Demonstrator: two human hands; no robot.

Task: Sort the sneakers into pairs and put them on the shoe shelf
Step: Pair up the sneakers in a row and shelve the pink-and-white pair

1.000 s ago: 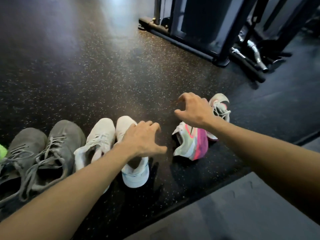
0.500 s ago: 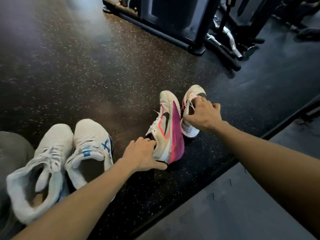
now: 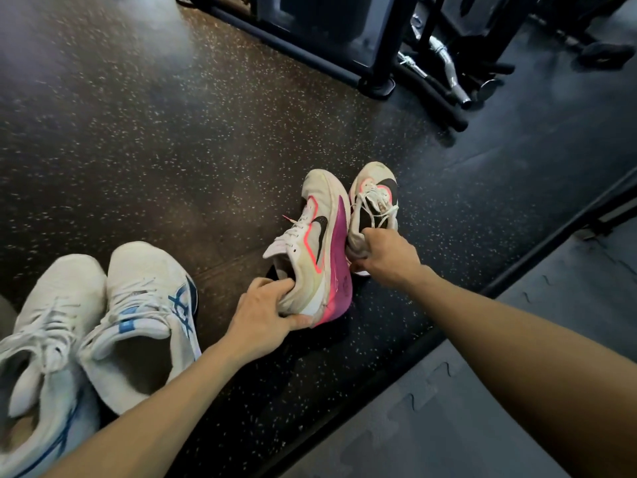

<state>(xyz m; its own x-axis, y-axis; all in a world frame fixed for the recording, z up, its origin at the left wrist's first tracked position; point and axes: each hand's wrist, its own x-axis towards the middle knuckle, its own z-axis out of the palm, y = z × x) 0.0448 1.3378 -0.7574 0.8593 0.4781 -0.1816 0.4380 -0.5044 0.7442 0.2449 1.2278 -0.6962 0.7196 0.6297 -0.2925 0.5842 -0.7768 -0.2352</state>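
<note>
My left hand gripped the heel of the pink-soled sneaker, my fingers hooked down into its opening and my thumb pressed against the back of the heel. That shoe was tipped onto its side on the speckled floor, its magenta sole turned to the right and its black swoosh facing up, toe pointing away from me. My right hand held its matching sneaker at the collar, fingers curled tightly round the rim so that the heel was hidden under my knuckles. This second shoe stood upright just beside the first, the two nearly touching along their lengths, its laces loose over a dark tongue.

To my left, well apart from that pair, the two white sneakers sat side by side on the floor, toes pointing away: the one with the blue side stripes on the right, the other white sneaker touching it on the left and partly cut off by the frame edge. A grey foam mat lay under my right forearm. Beyond the shoes stood a dark gym machine frame, with a chrome bar lying near its foot.
</note>
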